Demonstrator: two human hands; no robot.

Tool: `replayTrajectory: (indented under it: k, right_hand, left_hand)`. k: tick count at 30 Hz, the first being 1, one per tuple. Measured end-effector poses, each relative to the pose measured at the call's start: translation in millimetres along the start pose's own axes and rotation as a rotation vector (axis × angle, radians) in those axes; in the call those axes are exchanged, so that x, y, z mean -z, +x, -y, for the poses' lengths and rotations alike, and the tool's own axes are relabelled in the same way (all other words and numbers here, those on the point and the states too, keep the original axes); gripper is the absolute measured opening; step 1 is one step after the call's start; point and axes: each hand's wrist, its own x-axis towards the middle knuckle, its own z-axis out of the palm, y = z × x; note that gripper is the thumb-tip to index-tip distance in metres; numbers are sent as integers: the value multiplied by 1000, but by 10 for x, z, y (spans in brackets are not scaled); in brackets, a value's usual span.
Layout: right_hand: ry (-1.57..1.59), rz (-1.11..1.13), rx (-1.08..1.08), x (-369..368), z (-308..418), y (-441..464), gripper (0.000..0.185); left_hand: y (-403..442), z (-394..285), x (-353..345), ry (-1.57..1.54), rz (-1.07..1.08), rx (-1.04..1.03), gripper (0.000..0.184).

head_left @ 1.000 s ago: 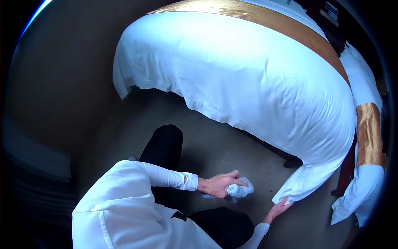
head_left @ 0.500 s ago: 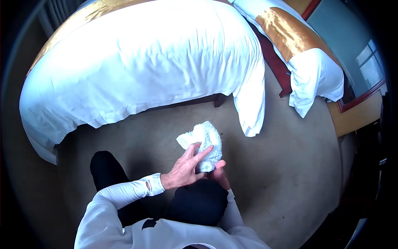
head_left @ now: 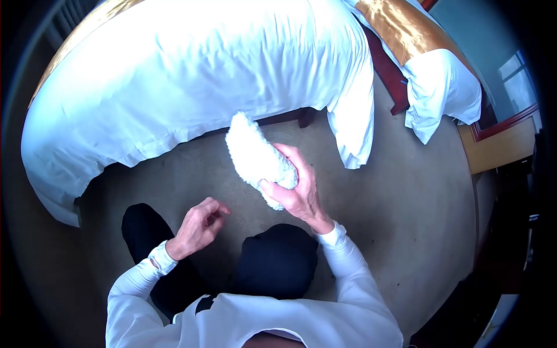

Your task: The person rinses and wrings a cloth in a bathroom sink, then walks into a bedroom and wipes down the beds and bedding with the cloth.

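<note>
A white, fluffy cloth that looks like a small folded towel is raised above the carpet in front of me. My right hand grips its lower right end, with the thumb on the near face and the fingers round the far side. The other end of the cloth points up and left toward the bed. Apart from it, my left hand hovers over my left thigh, fingers loosely curled and holding nothing.
A bed with a white duvet stands ahead, its corner hanging to the floor. To the right is a second bed end with a gold runner and white cover. My dark-trousered knees are bent over the brown carpet.
Both hands were together on the bunched cloth near my knee. Now my left hand has let go and moved left, while my right hand has lifted the cloth forward, in a longer shape.
</note>
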Motion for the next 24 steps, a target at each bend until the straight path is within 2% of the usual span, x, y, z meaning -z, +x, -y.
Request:
replayTrajectory:
  k: [2, 3, 5, 6, 7, 8, 10, 12, 14, 16, 20, 22, 24]
  right_hand:
    - [-233, -8, 532, -108, 203, 277, 53]
    - [-321, -7, 706, -151, 444, 425, 54]
    - [-361, -37, 965, -289, 757, 734, 56]
    - [-322, -176, 1058, -450, 817, 944, 59]
    - [-323, -227, 1193, -569, 874, 1173, 59]
    - [-414, -244, 1234, -676, 933, 1335, 58]
    - [-648, -300, 1175, -982, 827, 1587, 61]
    - [-994, -190, 1004, -1244, 459, 1738, 51]
    - [-1255, -373, 1200, -1420, 4, 1698, 41]
    - [-1247, -382, 1176, -1473, -75, 1639, 42]
    - [-1224, -347, 1171, -1504, -159, 1639, 49]
    - [-1225, -263, 1089, -1501, -187, 1565, 53]
    - [-1237, 26, 902, -1487, -386, 1247, 59]
  left_hand:
    - [-118, 109, 47, 226, 177, -37, 20]
    - [-167, 134, 32, 226, 155, -17, 20]
    - [-288, 156, -18, 508, 208, -256, 19]
    - [-304, 152, -20, 605, 256, -302, 19]
    - [-294, 96, -1, 704, 411, -257, 21]
    - [-306, 28, 4, 801, 401, -304, 17]
    - [-320, 113, -96, 929, 241, -436, 9]
    - [-261, 95, -177, 1144, 220, -427, 11]
    - [-255, 131, -239, 1288, 114, -508, 16]
    - [-324, 71, -178, 1398, 152, -564, 25]
    - [-445, 183, -249, 1309, 281, -559, 27]
    - [-549, 189, -167, 1263, 334, -596, 27]
    - [-625, 250, -271, 1283, 403, -558, 24]
